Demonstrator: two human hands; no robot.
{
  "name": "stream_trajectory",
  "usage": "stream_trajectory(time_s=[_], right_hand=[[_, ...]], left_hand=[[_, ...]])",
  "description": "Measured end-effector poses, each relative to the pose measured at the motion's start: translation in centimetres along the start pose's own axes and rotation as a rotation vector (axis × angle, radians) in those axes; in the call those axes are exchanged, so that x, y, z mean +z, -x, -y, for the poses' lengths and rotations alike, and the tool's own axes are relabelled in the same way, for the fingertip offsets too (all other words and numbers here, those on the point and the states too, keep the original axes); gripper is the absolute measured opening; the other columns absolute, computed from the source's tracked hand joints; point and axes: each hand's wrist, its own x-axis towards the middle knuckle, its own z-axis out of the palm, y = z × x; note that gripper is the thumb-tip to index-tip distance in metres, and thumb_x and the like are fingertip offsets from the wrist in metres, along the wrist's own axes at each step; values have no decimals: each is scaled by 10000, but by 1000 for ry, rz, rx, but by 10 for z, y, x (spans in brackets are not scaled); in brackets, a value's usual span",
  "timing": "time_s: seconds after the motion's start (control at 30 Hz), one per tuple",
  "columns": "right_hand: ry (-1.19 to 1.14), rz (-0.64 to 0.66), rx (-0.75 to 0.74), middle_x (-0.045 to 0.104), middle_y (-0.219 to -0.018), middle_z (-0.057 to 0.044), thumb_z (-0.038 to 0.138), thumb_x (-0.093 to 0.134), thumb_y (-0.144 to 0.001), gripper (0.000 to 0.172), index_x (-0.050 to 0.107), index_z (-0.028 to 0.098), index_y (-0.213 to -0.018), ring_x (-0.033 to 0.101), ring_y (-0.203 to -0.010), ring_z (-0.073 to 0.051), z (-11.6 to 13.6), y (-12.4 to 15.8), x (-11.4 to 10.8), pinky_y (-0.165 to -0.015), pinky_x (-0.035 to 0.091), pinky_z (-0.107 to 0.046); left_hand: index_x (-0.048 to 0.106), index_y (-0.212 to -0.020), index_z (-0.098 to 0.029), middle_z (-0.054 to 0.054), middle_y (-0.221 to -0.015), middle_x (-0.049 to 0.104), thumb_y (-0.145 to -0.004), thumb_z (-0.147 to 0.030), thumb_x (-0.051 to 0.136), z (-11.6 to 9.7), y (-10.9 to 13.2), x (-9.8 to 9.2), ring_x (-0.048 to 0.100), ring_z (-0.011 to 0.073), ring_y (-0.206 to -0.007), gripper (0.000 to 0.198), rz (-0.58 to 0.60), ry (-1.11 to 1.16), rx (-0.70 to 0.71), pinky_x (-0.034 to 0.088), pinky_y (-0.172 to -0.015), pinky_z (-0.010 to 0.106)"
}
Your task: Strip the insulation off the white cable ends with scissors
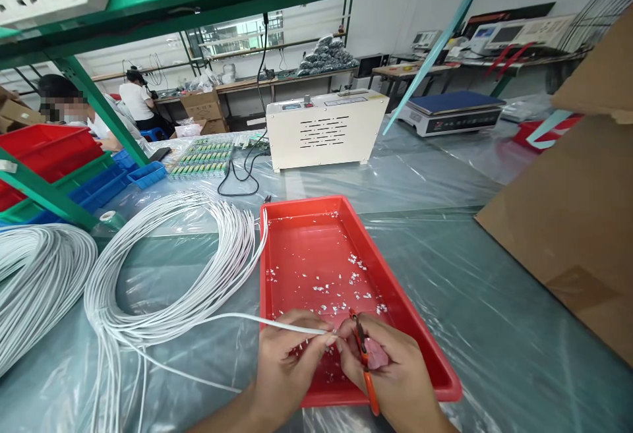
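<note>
Pinching white cable (270, 321) between fingers (314, 354) of left hand (279, 364), lower centre; clutching orange-handled cutters (372, 393) in right hand (403, 367). Tbh could nick fingertip by slipping, snag coil (235, 242) mid-left by tugging.

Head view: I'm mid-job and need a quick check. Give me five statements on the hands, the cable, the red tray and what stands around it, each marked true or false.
1. The left hand grips a white cable. True.
2. The orange-handled tool is in the left hand. False: the right hand holds it.
3. White scraps lie scattered in the red tray. True.
4. The scale stands left of the cream-coloured box in the picture. False: it stands to the right of that box.
5. The coil of white cable lies inside the red tray. False: it lies beside the tray, on its left in the picture.
</note>
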Motion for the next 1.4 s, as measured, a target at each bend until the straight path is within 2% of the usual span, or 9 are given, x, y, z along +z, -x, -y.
stream_trajectory(time_s=[0.17, 0.47, 0.57, 0.7, 0.83, 0.93, 1.0, 1.17, 1.4], right_hand=[[40, -17, -24, 480, -546, -1, 124, 460, -749, 129, 507, 156, -633, 445, -458, -137, 2, 0, 1, -439, 357, -230], [22, 10, -107, 479, -541, 2, 82, 442, -712, 133, 510, 164, -633, 439, -462, -137, 6, 3, 4, -450, 356, -230], [3, -2, -131, 496, -563, 15, 65, 453, -714, 135, 512, 175, -662, 452, -473, -127, 5, 5, 2, -473, 363, -222], [55, -49, -74, 522, -622, 22, 78, 472, -734, 129, 532, 192, -737, 486, -519, -133, -3, 1, -9, -521, 377, -228], [172, -58, -6, 579, -738, -16, 108, 457, -727, 187, 569, 187, -853, 537, -661, -184, -12, -6, -19, -620, 394, -266], [139, -8, 67, 542, -639, -4, 164, 473, -764, 96, 544, 185, -703, 510, -579, -174, -11, -9, -19, -555, 377, -254], [67, 43, 117, 510, -587, 7, 218, 498, -805, 177, 518, 184, -633, 496, -542, -163, -8, -9, -18, -527, 370, -242], [-69, 169, 129, 543, -611, 3, 189, 509, -795, 147, 582, 174, -668, 491, -535, -153, -2, -7, -15, -540, 391, -238], [-86, 172, 110, 502, -565, 21, 123, 502, -715, 127, 618, 171, -696, 456, -508, -143, -4, -5, -14, -519, 373, -229]], left_hand=[[698, -758, -134, 42, -731, 695, -743, -59, 603, 0, -1, 1, 629, 127, -697, 122, -12, 0, 12, 487, -672, 201], [681, -664, -139, 15, -640, 662, -746, -109, 609, -4, -4, 4, 600, 117, -623, 113, -25, -17, -96, 454, -619, 199], [657, -644, -142, 17, -651, 648, -760, -166, 601, -2, -5, 4, 592, 127, -635, 131, -48, 50, -216, 447, -621, 213], [629, -679, -139, 12, -645, 615, -790, -287, 566, -3, -9, 3, 569, 124, -602, 196, -64, 246, -420, 437, -595, 218], [645, -734, -134, 2, -602, 604, -799, -331, 550, -6, -13, 1, 553, 118, -586, 229, -20, 355, -497, 420, -612, 213], [660, -793, -132, 2, -594, 600, -809, -336, 539, -5, -14, -2, 547, 121, -596, 238, 24, 397, -526, 409, -620, 212], [666, -817, -132, 4, -609, 599, -814, -333, 536, -4, -14, -3, 542, 120, -610, 239, 52, 425, -533, 405, -630, 210], [678, -820, -135, 12, -658, 588, -818, -314, 534, -3, -14, -5, 517, 122, -642, 230, 121, 446, -513, 395, -637, 211], [680, -807, -130, 14, -663, 553, -822, -315, 526, -4, -15, -5, 491, 124, -646, 242, 156, 412, -482, 382, -634, 213]])
